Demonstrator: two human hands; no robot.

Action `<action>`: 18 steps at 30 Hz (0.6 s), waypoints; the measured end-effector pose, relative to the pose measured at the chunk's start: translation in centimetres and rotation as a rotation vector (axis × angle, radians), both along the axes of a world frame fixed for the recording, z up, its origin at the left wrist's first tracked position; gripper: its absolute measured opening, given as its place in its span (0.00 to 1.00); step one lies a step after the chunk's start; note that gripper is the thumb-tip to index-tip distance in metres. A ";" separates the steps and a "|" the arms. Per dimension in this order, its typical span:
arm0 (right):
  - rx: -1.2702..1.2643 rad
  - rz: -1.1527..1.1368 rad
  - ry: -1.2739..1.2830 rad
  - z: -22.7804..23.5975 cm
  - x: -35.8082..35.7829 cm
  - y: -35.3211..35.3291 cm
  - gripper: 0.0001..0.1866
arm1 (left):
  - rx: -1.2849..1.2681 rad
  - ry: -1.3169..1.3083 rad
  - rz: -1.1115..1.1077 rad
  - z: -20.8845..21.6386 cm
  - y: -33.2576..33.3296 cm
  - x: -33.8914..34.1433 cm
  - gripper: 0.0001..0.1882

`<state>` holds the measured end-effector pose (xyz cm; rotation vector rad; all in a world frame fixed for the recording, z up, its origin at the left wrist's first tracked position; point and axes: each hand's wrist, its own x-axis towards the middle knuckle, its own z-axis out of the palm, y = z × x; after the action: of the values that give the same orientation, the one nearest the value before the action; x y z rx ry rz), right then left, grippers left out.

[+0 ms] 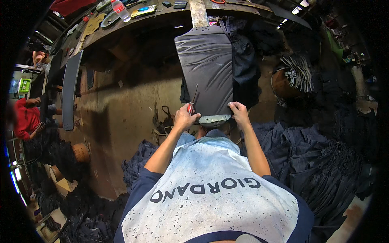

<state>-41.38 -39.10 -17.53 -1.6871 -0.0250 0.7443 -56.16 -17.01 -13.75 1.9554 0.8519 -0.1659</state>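
A long board runs away from me, covered in wrinkled dark grey cloth [206,65]. A pale metal strip [214,118] with holes caps its near end. My left hand [185,118] is closed at the near left corner, around the red handle of a pointed tool [191,107] that looks like a screwdriver; its thin shaft points away over the cloth. At the near right corner, my right hand [240,114] pinches the cloth's edge between thumb and fingers. More dark cloth [244,60] hangs down along the board's right side.
A workbench [162,18] crosses the far side, bearing a bottle [120,11]. Heaps of dark garments [300,154] lie to my right. Striped cloths [299,73] sit on a round stool. Another narrow board [72,91] juts out leftward, near a person in red [27,117].
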 end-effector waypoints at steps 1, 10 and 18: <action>0.011 -0.016 0.038 -0.1 0.0 -0.1 0.16 | 0.002 0.015 -0.010 0.0 0.1 0.0 0.21; -0.065 -0.002 -0.043 -0.6 0.2 0.0 0.14 | -0.032 -0.009 -0.008 -0.5 0.2 0.1 0.20; -0.252 0.063 -0.527 1.7 -0.2 0.4 0.11 | -0.145 -0.034 0.042 -3.3 0.5 -0.1 0.22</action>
<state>-41.56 -38.70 -15.84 -2.0926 -0.3662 0.3387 -56.21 -16.53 -17.02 1.7994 0.8348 -0.1646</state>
